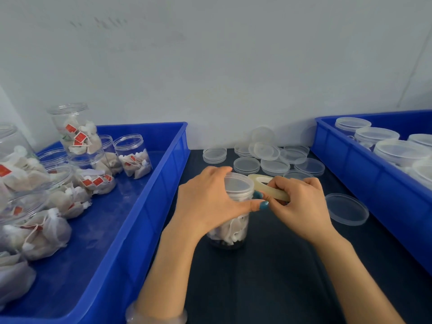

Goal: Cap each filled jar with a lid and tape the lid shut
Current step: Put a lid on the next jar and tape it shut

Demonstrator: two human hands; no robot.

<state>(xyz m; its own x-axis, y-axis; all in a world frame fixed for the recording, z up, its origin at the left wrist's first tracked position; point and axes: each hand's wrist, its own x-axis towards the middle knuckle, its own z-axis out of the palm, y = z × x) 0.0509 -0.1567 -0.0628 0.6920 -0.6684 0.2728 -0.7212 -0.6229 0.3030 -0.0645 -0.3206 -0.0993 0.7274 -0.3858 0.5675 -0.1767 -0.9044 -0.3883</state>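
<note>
One clear jar (230, 232), packed with white tea bags and capped with a clear lid (238, 183), stands on the dark table (268, 265). The left hand (205, 202) curls round its upper wall from 9 o'clock. At 3 o'clock, just beside the lid, the right hand (301, 206) grips a pale tape roll (271, 189).

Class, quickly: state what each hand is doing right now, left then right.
Left hand: grips the jar just below its lid.
Right hand: pinches the tape roll beside the jar.
</note>
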